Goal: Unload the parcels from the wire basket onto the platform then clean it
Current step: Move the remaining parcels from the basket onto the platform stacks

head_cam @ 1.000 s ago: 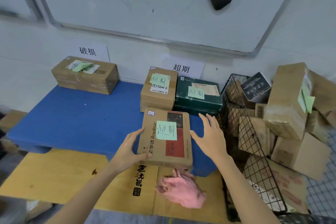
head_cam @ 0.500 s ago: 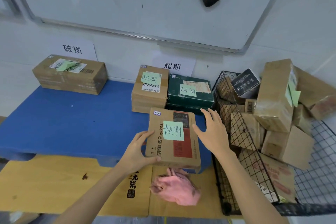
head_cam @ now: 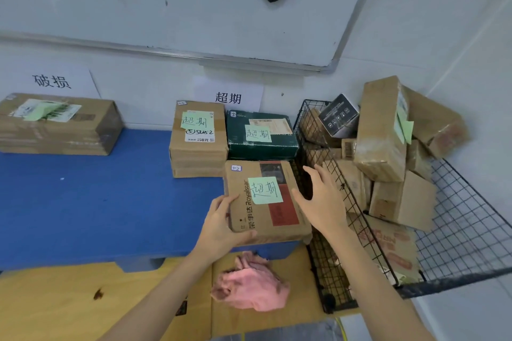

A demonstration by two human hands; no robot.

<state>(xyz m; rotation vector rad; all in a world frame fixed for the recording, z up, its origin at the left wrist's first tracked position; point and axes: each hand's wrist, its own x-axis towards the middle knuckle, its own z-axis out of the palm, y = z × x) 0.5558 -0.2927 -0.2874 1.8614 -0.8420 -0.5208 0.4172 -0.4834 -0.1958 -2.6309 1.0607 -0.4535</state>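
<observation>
Left hand [head_cam: 221, 230] curled in grip, right hand [head_cam: 324, 202] flat.

l hand [head_cam: 219, 228] grips royalstar box [head_cam: 282, 213] on blue platform [head_cam: 97, 202]; r hand [head_cam: 325, 202], fingers [head_cam: 318, 174] straight, at its right edge.

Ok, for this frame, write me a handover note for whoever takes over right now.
Left hand grips the near corner of the Royalstar box; right hand open beside its right edge.
That box lies on the blue platform, in front of the green box.
Done: four parcels on the platform.
Left: the heap of parcels in the wire basket, then cleaning; the pink cloth lies untouched in front.
</observation>
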